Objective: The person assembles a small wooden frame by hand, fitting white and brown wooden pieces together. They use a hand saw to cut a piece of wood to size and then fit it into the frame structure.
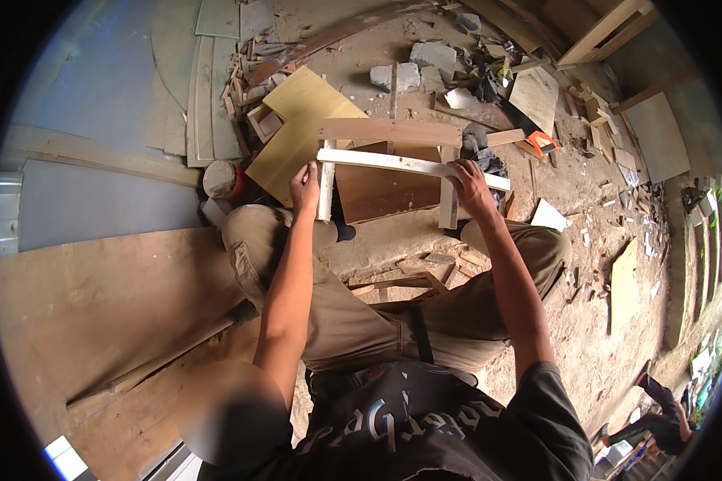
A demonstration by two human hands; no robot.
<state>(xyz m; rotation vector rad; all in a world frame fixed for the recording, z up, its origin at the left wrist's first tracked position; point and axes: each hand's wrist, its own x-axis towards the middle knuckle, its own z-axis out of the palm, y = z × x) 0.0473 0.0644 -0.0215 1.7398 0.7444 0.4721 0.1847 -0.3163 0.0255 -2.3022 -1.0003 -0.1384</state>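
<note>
A white wooden strip lies across a small wooden frame in front of me, its right end jutting past the frame. My right hand is closed around the strip near that end. The frame has a reddish-brown curved rail on its far side, a white left leg and a right leg. Against the left leg, just below the strip's left end, my left hand is closed with its thumb up; its fingers are partly hidden. A brown board shows behind the strip.
A yellowish plywood sheet lies beyond the frame at left, near a round bucket. An orange-handled saw rests at right. Stone blocks and wood scraps litter the ground. Another person is at lower right.
</note>
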